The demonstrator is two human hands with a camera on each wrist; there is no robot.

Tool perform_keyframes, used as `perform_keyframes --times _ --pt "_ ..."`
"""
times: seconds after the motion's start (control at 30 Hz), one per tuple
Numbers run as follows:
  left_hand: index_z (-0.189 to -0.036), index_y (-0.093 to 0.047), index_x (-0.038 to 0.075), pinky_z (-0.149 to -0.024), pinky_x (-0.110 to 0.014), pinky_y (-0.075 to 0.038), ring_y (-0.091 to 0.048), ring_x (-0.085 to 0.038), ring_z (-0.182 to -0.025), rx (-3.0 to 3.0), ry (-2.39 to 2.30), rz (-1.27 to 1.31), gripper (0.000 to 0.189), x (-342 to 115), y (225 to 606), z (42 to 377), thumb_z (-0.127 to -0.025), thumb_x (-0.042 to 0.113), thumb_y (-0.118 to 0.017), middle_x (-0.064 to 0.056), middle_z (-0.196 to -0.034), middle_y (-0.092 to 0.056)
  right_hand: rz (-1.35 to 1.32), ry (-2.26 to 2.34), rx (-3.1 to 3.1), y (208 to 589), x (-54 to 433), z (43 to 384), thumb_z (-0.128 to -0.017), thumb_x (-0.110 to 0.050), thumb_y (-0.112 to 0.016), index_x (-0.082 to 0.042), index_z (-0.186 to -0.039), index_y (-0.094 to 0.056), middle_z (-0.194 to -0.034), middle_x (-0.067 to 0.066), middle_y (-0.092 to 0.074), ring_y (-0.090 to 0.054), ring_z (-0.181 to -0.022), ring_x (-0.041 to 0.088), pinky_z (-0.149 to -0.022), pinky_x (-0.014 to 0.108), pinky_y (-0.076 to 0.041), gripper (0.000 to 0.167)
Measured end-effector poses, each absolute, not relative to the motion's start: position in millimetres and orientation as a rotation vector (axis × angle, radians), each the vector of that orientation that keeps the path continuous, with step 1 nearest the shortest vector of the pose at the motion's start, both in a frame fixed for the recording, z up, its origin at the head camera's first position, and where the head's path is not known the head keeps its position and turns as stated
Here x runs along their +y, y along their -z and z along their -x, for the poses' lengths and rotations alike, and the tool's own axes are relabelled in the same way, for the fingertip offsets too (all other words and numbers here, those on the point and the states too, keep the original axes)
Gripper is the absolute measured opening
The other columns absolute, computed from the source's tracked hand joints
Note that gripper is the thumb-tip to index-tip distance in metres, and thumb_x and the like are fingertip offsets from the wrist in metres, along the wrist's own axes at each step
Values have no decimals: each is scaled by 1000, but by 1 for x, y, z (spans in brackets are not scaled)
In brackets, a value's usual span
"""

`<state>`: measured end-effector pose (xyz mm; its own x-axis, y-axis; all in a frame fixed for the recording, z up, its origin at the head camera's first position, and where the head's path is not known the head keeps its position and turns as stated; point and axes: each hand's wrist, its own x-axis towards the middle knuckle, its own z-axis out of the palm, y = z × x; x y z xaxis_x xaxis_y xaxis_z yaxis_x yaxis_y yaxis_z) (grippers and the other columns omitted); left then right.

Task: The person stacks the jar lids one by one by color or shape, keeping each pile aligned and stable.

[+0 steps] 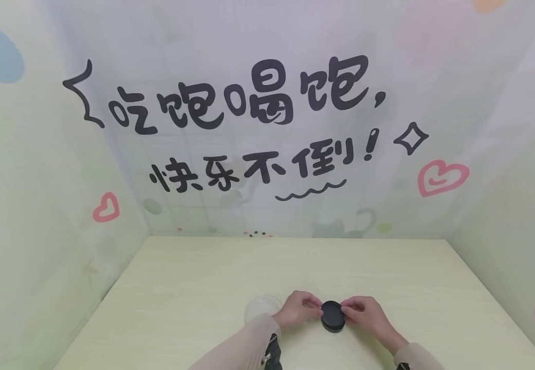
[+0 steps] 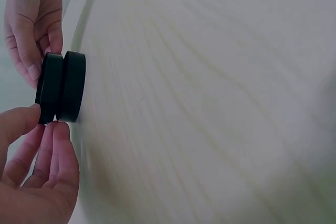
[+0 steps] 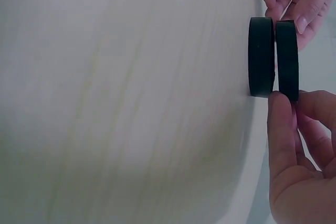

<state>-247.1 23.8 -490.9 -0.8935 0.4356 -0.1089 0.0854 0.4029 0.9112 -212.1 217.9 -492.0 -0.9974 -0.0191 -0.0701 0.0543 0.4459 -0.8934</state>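
Both hands pinch a shallow black round dish (image 1: 333,312) from opposite sides by its rim. Its raised rim faces up. Directly beneath it sits a second black round dish (image 3: 261,56) on the table, and a thin slit shows between the two in the right wrist view. My left hand (image 1: 298,311) has its thumb on the upper dish's rim, fingertips by the seam under it. On the other side, my right hand (image 1: 370,317) grips with thumb and fingers in the same way. Left of my left hand lies a clear round dish or lid (image 1: 259,307), partly covered by the sleeve.
The pale wood-grain table (image 1: 193,277) reaches back to a printed wall (image 1: 267,216) with large black lettering. Side walls close it in at left (image 1: 63,246) and right (image 1: 521,267). Dark straps circle both wrists.
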Motion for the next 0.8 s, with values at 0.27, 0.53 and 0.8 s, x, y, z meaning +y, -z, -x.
perform_keyframes --times 0.27,0.53,0.8 --pt "-84 -64 7 -52 -22 -44 -54 -8 -60 2321 -1504 -421 11 25 493 245 -74 10 -68 4 -69 -59 -28 1582 2650 493 216 211 -79 -1 -61 4 -86 -63 -80 10 -64 -61 -71 19 -59 23 -51 9" --pt "-83 -64 8 -53 -22 -44 -54 -8 -61 2339 -1489 -401 11 25 493 243 -73 9 -69 4 -69 -58 -23 1554 2681 495 215 211 -78 -1 -61 3 -85 -64 -79 8 -64 -60 -69 17 -57 23 -50 8" --pt "-83 -63 7 -52 -21 -43 -53 -8 -60 2328 -1486 -408 11 27 494 242 -74 8 -68 4 -68 -57 -29 1552 2683 496 216 211 -78 -2 -62 2 -84 -65 -77 8 -64 -59 -67 15 -57 23 -50 8"
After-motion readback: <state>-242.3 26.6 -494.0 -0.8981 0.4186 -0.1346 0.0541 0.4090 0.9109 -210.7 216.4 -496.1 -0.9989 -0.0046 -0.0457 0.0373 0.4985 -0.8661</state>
